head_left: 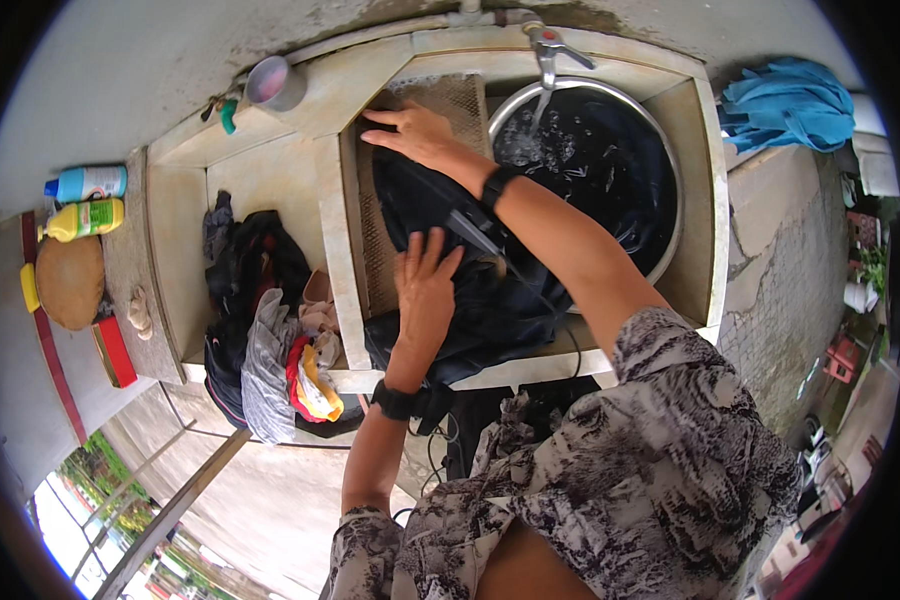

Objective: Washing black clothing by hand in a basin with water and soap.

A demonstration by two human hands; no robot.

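Note:
A wet dark garment point(510, 300) lies over the ridged washboard point(458, 100) of a concrete laundry sink, with a pale grey strip on it. My left hand point(426, 285) rests on the garment near the board's left side, its fingers spread. Farther back, my right hand point(415, 132) reaches across to the left at the garment's far end, fingers stretched out. On the right a round metal basin point(676, 190) holds water and dark cloth. Water runs into it from an open tap point(547, 55).
In the left compartment sits a pile of mixed clothes point(270, 320), some hanging over the front edge. A grey cup point(276, 85) stands on the back ledge. Blue point(88, 184) and yellow point(85, 219) bottles are at far left. Blue cloth point(790, 105) lies at right.

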